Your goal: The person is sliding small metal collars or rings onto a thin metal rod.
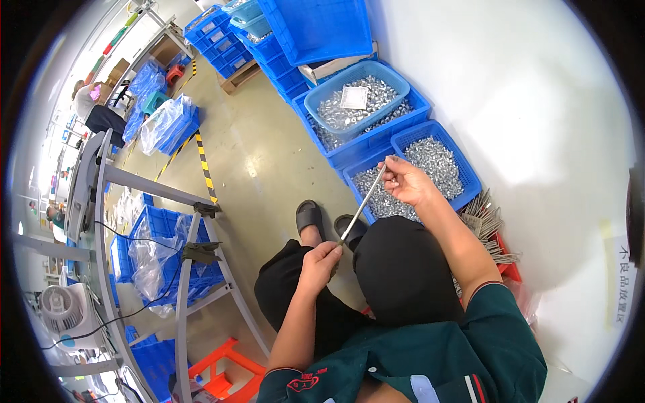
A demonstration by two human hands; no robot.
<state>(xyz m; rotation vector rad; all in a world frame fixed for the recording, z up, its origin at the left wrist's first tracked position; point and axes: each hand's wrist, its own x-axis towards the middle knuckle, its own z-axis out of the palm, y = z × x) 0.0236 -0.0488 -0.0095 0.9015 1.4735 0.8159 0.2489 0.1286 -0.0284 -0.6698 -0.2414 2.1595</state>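
A thin, straight metal rod (363, 203) slants between my two hands above my knees. My left hand (318, 267) is closed round its lower end. At the upper end, the fingertips of my right hand (407, 183) pinch the rod; whether they also hold a small part there is too small to tell. Just beneath my right hand sits a blue plastic basket (469, 191) filled with small silvery metal parts (431, 161). Beside my right knee, a bundle of thin metal rods (485, 225) lies in a red bin (510, 270).
Beyond the basket, a light blue tub (398, 80) of metal parts rests in a larger blue crate (342, 158). Stacked blue crates (218, 41) stand farther back. A grey metal frame (183, 302) and an orange stool (232, 356) are at my left. A white wall rises on the right.
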